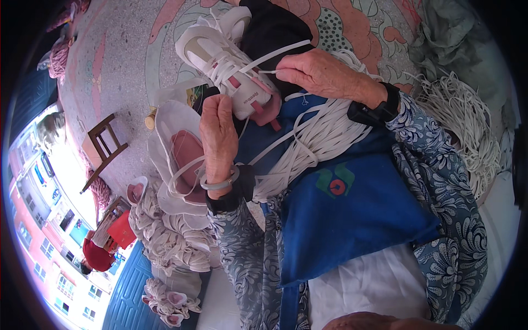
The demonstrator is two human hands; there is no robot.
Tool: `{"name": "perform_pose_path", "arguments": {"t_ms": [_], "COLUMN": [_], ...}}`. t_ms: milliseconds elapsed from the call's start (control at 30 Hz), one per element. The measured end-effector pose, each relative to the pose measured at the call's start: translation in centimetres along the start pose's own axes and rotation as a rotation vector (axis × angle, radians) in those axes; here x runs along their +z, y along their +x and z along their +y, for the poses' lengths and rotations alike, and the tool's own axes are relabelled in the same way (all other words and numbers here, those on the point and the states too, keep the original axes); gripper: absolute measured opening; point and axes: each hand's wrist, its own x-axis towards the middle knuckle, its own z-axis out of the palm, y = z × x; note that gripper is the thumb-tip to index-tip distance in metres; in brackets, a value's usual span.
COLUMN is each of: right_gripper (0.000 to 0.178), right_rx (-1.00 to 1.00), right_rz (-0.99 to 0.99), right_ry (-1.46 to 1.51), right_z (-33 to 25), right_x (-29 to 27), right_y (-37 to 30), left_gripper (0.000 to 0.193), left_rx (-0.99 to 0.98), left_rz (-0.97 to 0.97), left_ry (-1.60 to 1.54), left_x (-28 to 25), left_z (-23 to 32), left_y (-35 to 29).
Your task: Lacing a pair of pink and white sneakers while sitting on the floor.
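A white sneaker upper [202, 53] with beige panels and a pink-lined tongue lies in front of me, loosely laced. My right hand [313, 71], at its right side, pinches a white shoelace [266, 72] that runs to the eyelets. My left hand [219, 129] is raised just left of the tongue, its fingers pressed together; what they hold, if anything, is hidden. A bundle of flat white laces [313, 144] lies across my lap, over a blue apron [352, 206]. Beside my left wrist is another pale upper [165, 129] with a pink lining.
Stacked shoe uppers [170, 236] pile up at the left, with a smaller cluster [170, 301] below. A heap of loose white laces [462, 121] lies at the right, near grey-green cloth [454, 38]. A small wooden stool [104, 146] stands on the floor; a person in red [99, 254] is farther off.
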Motion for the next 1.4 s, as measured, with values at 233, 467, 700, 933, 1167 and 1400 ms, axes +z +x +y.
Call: {"name": "perform_pose_path", "arguments": {"t_ms": [233, 467, 700, 933, 1167, 1400], "right_gripper": [0.025, 0.023, 0.023, 0.023, 0.026, 0.025], "right_rx": [0.017, 0.061, -0.006, -0.001, 0.041, 0.018], "right_rz": [0.014, 0.119, 0.066, 0.089, 0.044, 0.062], "right_ry": [0.002, 0.047, -0.018, 0.026, 0.078, 0.110], "right_z": [0.8, 0.3, 0.9, 1.0, 1.4, 1.4], "right_x": [0.3, 0.9, 0.7, 0.8, 0.6, 1.0], "right_y": [-0.3, -0.1, -0.1, -0.2, -0.4, 0.0], "left_gripper": [0.018, 0.013, 0.011, 0.016, 0.016, 0.011], "left_rx": [0.143, 0.141, 0.359, 0.138, 0.231, 0.176], "left_rz": [0.123, 0.134, 0.052, -0.122, -0.181, -0.261], "left_ry": [0.201, 0.260, 0.501, 0.326, 0.420, 0.322], "left_x": [0.2, 0.1, -0.1, -1.1, -1.4, -2.0], "left_z": [1.0, 1.1, 1.4, 1.6, 2.2, 2.2], "left_y": [0.3, 0.1, 1.1, 2.4, 3.1, 3.4]}}
